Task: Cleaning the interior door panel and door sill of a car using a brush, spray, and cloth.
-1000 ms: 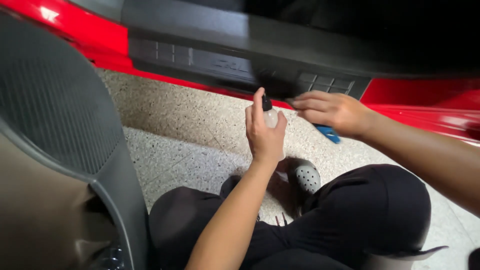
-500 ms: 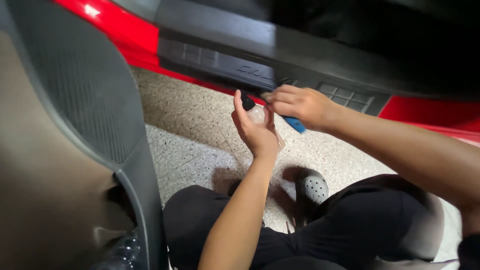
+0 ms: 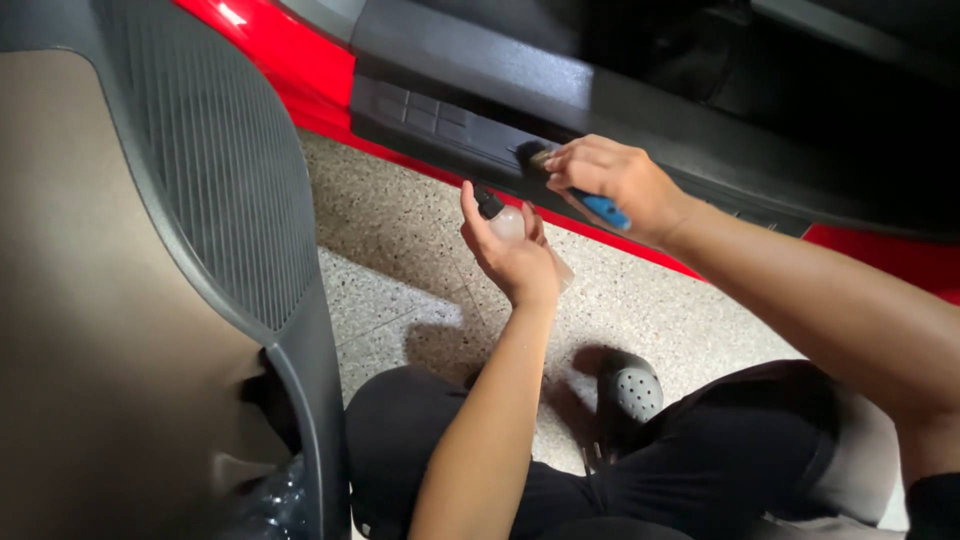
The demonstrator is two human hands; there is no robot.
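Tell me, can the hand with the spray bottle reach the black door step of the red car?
Probably yes. The left hand holds the spray bottle just below the black sill, with nothing between them. The right hand already brushes there.

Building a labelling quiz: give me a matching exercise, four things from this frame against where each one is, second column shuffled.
Things:
1. spray bottle
2. brush
3. grey clog
4. door panel

Places:
A. on the speckled floor, by the bent knee
B. in the right hand, against the black sill plate
C. filling the left side of the view
D. in the left hand

Pairs: 1-D, 2-B, 3-A, 4-C
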